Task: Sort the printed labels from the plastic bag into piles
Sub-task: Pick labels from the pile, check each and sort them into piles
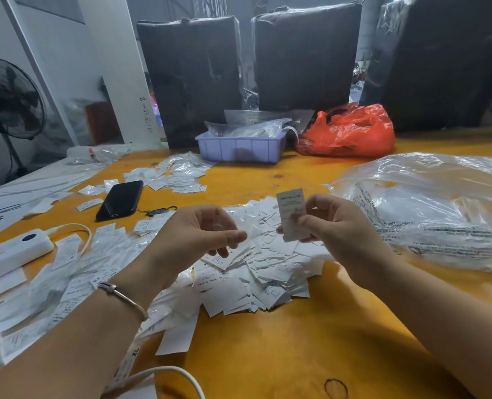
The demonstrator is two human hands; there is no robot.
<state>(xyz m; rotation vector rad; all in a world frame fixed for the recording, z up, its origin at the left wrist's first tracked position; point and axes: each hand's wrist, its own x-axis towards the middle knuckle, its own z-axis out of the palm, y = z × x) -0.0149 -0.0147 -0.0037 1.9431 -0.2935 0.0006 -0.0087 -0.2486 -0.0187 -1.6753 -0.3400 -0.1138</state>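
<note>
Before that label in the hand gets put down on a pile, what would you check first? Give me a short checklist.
1. Right hand pinches a single label: ok.
2. Its print faces the camera: ok; size marking readable: cannot tell.
3. Left hand free to take it: ok, it seems to hold nothing.
4. Unsorted heap within reach below both hands: ok.
5. Separate piles on the table easy to tell apart: not ok, the labels at left lie scattered.

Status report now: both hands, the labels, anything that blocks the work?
Right hand pinches one label, upright above the heap of labels. Left hand loosely curled, holds nothing. Phone and power strip lie left, apart from hands.
</note>
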